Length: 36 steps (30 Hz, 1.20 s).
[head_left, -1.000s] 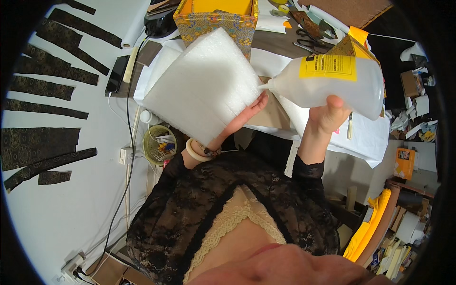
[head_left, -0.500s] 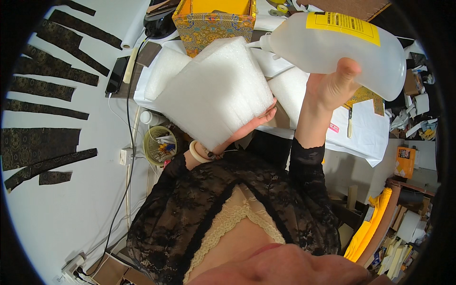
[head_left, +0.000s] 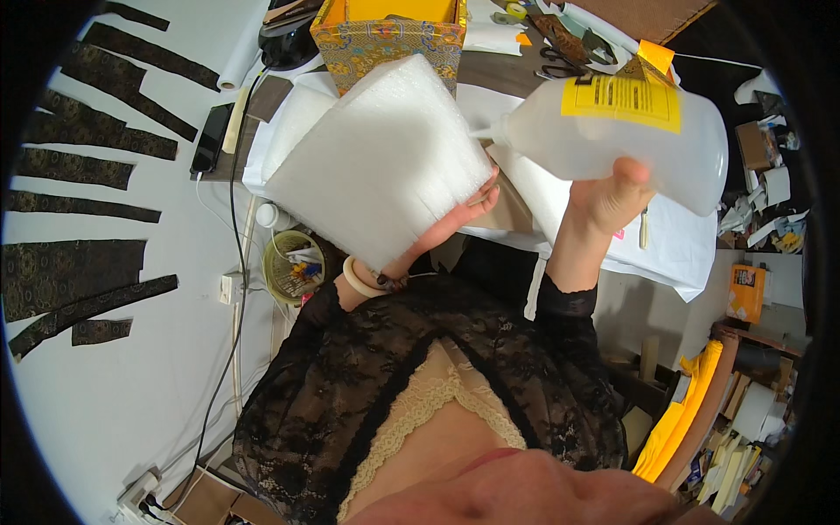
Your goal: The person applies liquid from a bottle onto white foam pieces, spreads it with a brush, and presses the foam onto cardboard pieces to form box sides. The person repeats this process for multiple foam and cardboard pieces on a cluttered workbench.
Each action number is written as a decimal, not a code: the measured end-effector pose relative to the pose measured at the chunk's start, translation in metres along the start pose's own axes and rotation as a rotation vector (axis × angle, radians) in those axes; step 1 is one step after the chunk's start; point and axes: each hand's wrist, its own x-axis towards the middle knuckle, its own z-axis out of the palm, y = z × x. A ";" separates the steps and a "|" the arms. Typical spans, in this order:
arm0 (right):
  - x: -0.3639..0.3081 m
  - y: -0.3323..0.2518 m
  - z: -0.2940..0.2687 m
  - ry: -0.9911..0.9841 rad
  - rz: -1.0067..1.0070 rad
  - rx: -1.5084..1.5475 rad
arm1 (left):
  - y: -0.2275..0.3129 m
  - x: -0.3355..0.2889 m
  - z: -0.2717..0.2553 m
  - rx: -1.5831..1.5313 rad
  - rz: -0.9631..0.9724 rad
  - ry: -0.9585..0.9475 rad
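My left hand (head_left: 455, 217) supports a large white foam block (head_left: 385, 153) from below, its fingertips showing at the block's right edge. Raised to the right, my right hand (head_left: 608, 197) grips a translucent plastic squeeze bottle (head_left: 630, 144) with a yellow label; the thumb presses its near side and the other fingers are hidden behind it. The bottle lies nearly level, its thin nozzle pointing left, close to the foam block's right side. Behind the block stands a box (head_left: 389, 48) covered in patterned gold and blue brocade, with a yellow inside.
Scissors (head_left: 560, 66) and scraps lie at the table's far side. White sheets (head_left: 669, 254) cover the right part, with a slim-handled tool (head_left: 644, 229) on them. A green basket (head_left: 293, 267) stands left of my arm. Dark patterned fabric strips (head_left: 74, 258) hang at the left.
My right hand has brought the bottle down and slightly left, so the scissors beyond it now show. The foam block has shifted a little to the left.
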 end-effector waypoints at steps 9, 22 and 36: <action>-0.016 -0.007 0.006 0.054 0.121 -0.052 | 0.001 0.013 -0.025 -0.489 0.010 0.035; -0.027 0.018 0.089 -0.073 0.164 0.162 | -0.014 -0.003 0.034 -0.106 0.070 0.065; -0.041 0.012 0.078 -0.003 0.219 0.110 | -0.015 -0.011 0.036 0.120 0.097 0.034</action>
